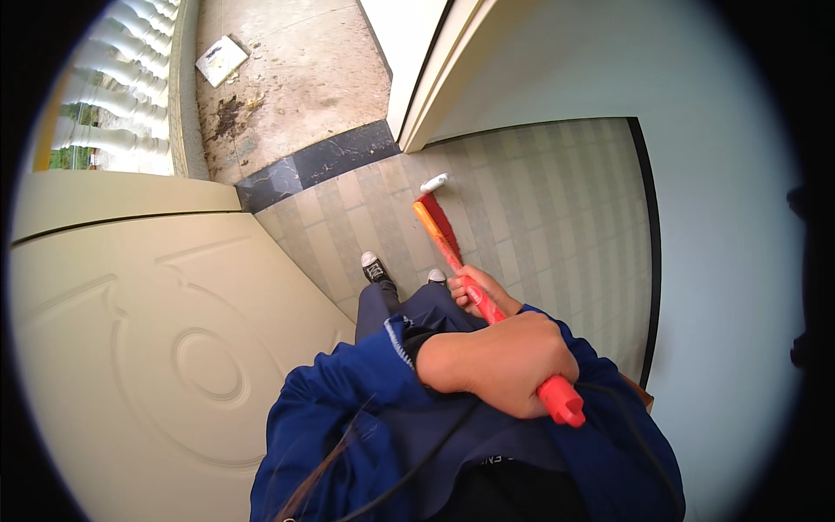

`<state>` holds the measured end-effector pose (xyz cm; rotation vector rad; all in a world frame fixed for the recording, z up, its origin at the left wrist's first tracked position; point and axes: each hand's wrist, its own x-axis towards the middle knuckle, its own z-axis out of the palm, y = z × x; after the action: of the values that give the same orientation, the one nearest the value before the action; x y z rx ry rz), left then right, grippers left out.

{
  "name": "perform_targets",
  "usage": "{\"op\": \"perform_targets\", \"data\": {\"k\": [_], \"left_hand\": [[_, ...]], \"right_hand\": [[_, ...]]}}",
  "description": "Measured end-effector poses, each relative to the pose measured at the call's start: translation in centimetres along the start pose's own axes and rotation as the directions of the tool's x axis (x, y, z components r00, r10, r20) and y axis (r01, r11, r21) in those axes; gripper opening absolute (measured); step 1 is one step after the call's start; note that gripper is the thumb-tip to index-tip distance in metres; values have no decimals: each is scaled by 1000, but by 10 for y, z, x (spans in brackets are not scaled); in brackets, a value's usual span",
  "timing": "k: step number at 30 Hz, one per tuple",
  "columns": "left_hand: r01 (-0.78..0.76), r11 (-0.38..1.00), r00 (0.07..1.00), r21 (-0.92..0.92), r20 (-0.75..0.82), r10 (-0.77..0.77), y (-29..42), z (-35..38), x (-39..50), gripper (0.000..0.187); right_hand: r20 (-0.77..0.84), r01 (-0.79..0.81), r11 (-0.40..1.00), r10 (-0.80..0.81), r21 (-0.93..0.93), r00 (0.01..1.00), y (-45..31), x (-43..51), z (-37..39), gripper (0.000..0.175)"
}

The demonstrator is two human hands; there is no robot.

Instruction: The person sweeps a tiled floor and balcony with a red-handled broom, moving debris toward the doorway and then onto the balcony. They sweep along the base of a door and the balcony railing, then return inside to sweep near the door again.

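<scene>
I hold a broom with a red handle (484,301), an orange head (427,219) and dark red bristles (445,225). My left hand (512,365) is wrapped around the top of the handle, close to my body, and the red end cap (562,401) sticks out below the fist. Further down, my right hand (479,291) grips the same handle, partly hidden behind it. The bristles are down at the tiled floor (365,225), in front of my feet. Just beyond the broom head lies a small white cylindrical object (434,183); whether they touch I cannot tell.
A cream panelled door (215,365) stands at the left. Ahead, a dark stone threshold (313,163) leads to a concrete floor (313,72) with dirt (231,117), a white square piece (222,61) and a white balustrade (124,104). A pale wall (711,261) runs along the right.
</scene>
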<state>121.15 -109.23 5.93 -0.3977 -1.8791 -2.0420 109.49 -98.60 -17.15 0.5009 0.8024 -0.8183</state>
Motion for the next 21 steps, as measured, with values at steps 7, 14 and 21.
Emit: {"op": "perform_targets", "data": {"k": [7,14,21], "left_hand": [[191,964,927,186,290,-239,33,-48,-22,11],[53,938,996,343,-90,-23,49,-62,-46,22],[-240,874,874,421,-299,384,93,-61,-67,38]], "right_hand": [[219,66,955,-133,289,967,18,76,81,12],[411,78,859,-320,507,854,-3,113,144,13],[343,27,907,-187,421,920,29,71,178,12]]}}
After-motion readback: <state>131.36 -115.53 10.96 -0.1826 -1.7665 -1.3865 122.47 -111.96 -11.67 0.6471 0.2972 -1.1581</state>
